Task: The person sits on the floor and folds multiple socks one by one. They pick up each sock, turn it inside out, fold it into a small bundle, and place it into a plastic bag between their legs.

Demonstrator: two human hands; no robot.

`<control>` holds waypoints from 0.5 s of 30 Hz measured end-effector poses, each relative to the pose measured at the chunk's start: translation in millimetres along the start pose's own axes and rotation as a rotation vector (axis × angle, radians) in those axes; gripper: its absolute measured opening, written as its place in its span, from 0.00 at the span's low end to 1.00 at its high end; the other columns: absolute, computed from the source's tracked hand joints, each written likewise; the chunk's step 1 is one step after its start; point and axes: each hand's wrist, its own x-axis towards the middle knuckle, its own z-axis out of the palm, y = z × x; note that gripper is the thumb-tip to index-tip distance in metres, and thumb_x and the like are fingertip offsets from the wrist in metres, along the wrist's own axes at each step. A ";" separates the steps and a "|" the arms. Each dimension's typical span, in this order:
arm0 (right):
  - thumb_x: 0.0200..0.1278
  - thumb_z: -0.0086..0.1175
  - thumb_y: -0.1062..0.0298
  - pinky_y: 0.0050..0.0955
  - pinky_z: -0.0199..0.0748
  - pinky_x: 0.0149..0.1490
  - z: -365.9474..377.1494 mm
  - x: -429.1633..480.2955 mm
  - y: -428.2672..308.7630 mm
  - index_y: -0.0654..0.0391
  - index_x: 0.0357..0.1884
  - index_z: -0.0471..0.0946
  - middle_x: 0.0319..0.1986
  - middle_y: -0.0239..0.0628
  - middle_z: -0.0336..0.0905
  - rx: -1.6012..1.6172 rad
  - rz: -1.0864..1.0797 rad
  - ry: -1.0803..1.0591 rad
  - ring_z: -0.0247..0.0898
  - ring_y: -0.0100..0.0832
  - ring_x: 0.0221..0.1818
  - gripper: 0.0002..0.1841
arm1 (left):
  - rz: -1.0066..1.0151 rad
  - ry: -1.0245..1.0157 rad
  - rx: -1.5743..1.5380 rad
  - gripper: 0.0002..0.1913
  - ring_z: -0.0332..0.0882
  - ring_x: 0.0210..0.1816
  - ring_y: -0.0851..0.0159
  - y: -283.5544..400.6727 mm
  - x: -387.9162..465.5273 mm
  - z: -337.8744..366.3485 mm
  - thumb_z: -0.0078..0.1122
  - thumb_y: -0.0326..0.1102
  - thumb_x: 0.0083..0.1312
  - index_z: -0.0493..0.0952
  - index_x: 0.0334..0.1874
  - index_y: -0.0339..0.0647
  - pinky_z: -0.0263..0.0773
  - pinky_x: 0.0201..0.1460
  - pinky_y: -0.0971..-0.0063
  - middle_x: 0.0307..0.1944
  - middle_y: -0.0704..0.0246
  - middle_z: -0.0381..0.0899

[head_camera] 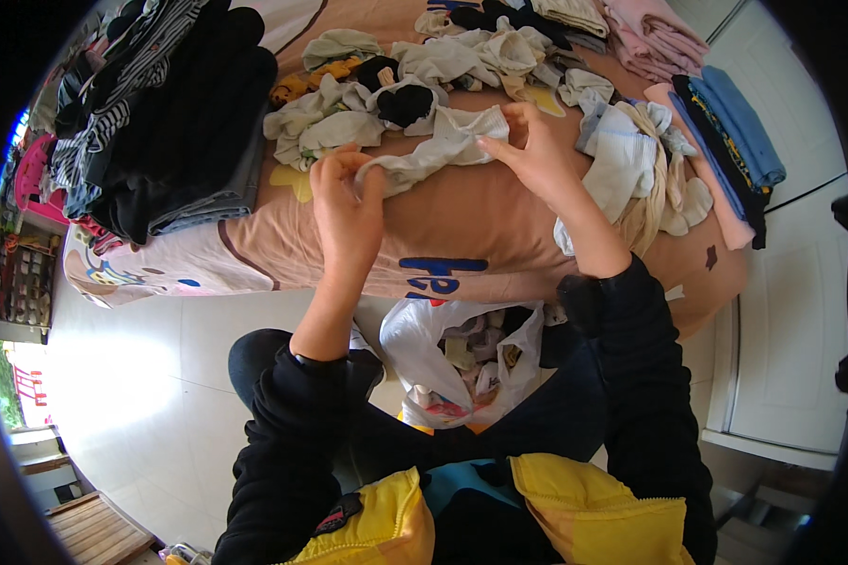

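Note:
A white sock (434, 152) is stretched between my two hands, just above the edge of a bed with a brown patterned cover (367, 240). My left hand (346, 191) pinches its toe end, and my right hand (530, 152) holds the ribbed cuff. Behind the sock lies a loose heap of pale socks (339, 131), with a black sock (404, 106) and an orange one (290, 90) among them. To the right of my right hand, more white and beige socks (629, 159) lie in a pile.
Dark folded clothes (191, 134) are stacked at the left. Folded blue, black and pink fabric (738, 134) lies at the right, below a pink folded cloth (654, 35). An open white plastic bag (417, 332) filled with socks stands between my legs. A white cabinet (791, 318) borders the right side.

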 end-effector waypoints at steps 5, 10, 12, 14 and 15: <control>0.62 0.68 0.62 0.33 0.73 0.54 17.1 -3.2 11.7 0.62 0.68 0.63 0.50 0.46 0.77 -0.113 -0.214 0.072 0.75 0.37 0.52 0.36 | -0.701 -0.049 -0.541 0.06 0.79 0.41 0.71 4.2 -2.2 -5.7 0.55 0.26 0.73 0.73 0.47 0.31 0.79 0.38 0.82 0.42 0.66 0.79; 0.60 0.69 0.62 0.37 0.72 0.58 8.8 -1.7 10.8 0.61 0.67 0.65 0.53 0.49 0.76 -0.075 -0.094 -0.059 0.73 0.43 0.56 0.35 | -0.350 -0.237 -0.423 0.04 0.81 0.38 0.68 4.6 -1.5 -10.9 0.55 0.25 0.67 0.76 0.40 0.33 0.77 0.41 0.78 0.42 0.63 0.81; 0.57 0.70 0.64 0.41 0.70 0.62 11.9 1.4 13.0 0.61 0.64 0.68 0.56 0.52 0.75 0.052 -0.033 -0.063 0.71 0.49 0.61 0.34 | -0.135 -0.382 -0.112 0.03 0.82 0.38 0.65 4.8 -0.8 -18.5 0.58 0.27 0.63 0.78 0.36 0.34 0.77 0.41 0.73 0.42 0.62 0.82; 0.58 0.70 0.65 0.34 0.73 0.54 18.1 2.9 16.2 0.60 0.63 0.69 0.50 0.46 0.77 -0.075 -0.155 0.032 0.74 0.37 0.52 0.33 | -0.149 -0.328 -0.126 0.05 0.82 0.39 0.62 6.9 -0.8 -21.5 0.62 0.30 0.60 0.78 0.34 0.35 0.76 0.42 0.69 0.43 0.62 0.81; 0.59 0.71 0.65 0.30 0.75 0.50 20.1 3.1 17.2 0.60 0.63 0.69 0.47 0.42 0.78 -0.139 -0.187 0.079 0.76 0.32 0.48 0.32 | -0.171 -0.298 -0.120 0.07 0.82 0.40 0.60 8.4 -1.1 -22.2 0.64 0.32 0.59 0.79 0.32 0.36 0.75 0.43 0.67 0.44 0.62 0.81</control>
